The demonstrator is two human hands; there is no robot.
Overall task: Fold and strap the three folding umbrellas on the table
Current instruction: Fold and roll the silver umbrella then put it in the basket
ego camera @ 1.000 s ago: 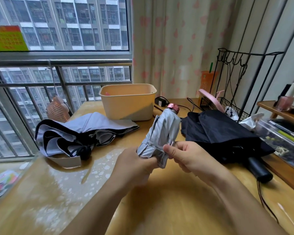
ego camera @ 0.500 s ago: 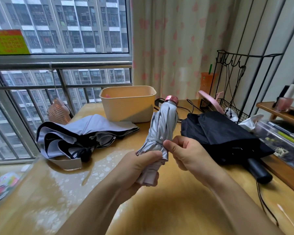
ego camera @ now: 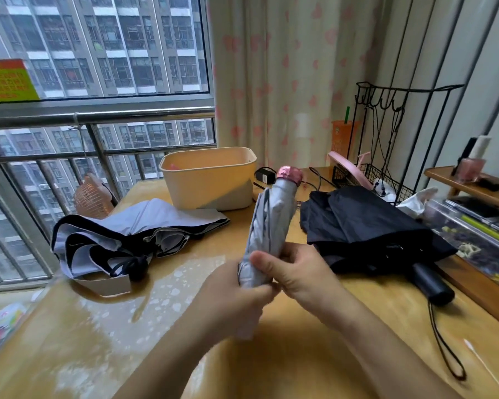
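Note:
A rolled silver umbrella [ego camera: 270, 223] with a pink cap stands nearly upright over the middle of the table, cap pointing away from me. My left hand [ego camera: 231, 298] grips its lower end from the left. My right hand [ego camera: 294, 272] holds the same end from the right, thumb pressed across the fabric. A loose lavender umbrella with black lining [ego camera: 121, 234] lies spread at the left. A black umbrella [ego camera: 369, 228], loosely collapsed, lies at the right with its handle and wrist cord toward me.
A cream plastic bin [ego camera: 211, 180] stands behind the umbrellas. A black wire rack [ego camera: 386, 174] and a wooden shelf [ego camera: 472, 188] crowd the right side, with a clear case [ego camera: 478, 240] below. A small fan [ego camera: 91, 197] sits by the window rail. The table [ego camera: 300, 364] has a glossy cover.
The silver umbrella has swung more upright and its canopy now looks rolled tighter. My right hand has closed in on its lower end, next to my left hand.

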